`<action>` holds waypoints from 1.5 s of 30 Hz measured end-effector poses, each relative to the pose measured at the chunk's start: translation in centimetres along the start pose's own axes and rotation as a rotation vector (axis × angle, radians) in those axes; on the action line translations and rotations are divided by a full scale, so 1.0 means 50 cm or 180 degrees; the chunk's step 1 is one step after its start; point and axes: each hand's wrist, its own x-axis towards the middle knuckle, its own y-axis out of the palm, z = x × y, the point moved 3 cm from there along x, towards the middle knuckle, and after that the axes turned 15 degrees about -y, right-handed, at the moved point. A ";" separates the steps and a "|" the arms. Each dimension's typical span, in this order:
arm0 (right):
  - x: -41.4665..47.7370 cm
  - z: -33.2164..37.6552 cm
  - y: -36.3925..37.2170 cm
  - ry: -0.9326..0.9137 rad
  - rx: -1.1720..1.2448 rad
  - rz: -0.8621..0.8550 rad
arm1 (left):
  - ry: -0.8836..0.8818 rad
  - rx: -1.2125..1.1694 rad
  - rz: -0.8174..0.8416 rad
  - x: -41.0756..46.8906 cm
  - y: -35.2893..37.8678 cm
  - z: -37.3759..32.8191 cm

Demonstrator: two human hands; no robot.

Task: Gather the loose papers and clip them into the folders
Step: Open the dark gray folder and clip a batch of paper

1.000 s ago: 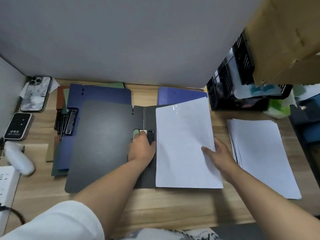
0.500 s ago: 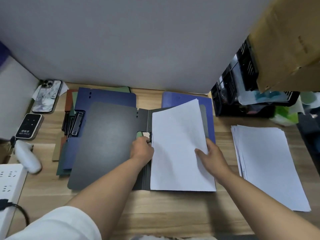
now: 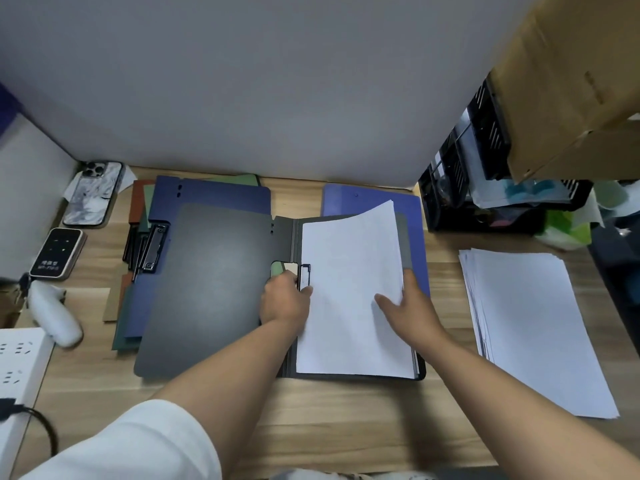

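Desk (image 3: pixel 346 417) was cluttered; left hand (image 3: pixel 285 303) pinched clip (image 3: pixel 304 277) open, I'd guess so right hand (image 3: pixel 412 306), gripping papers (image 3: pixel 346 323), could slide them under.

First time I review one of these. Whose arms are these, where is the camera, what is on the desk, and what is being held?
No machine here: a person's two bare hands, filmed by one wide-angle camera worn on the head, looking down. On the wooden desk lies an open grey folder. The left hand grips its clip; the right hand holds a sheaf of papers on the folder's right half, thumb on top. More folders are stacked at left, a loose paper pile lies at right.
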 end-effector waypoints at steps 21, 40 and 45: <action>-0.021 0.024 -0.045 0.0274 0.0024 -0.0525 | -0.1066 -0.0298 -0.1044 0.040 -0.328 0.174; -0.014 0.017 -0.064 0.0425 0.1444 -0.0436 | -0.0335 -0.0420 0.1128 -0.073 -0.115 0.051; 0.009 -0.101 -0.084 0.0838 0.0933 -0.0638 | -0.0600 -0.0971 0.1834 -0.124 -0.062 0.010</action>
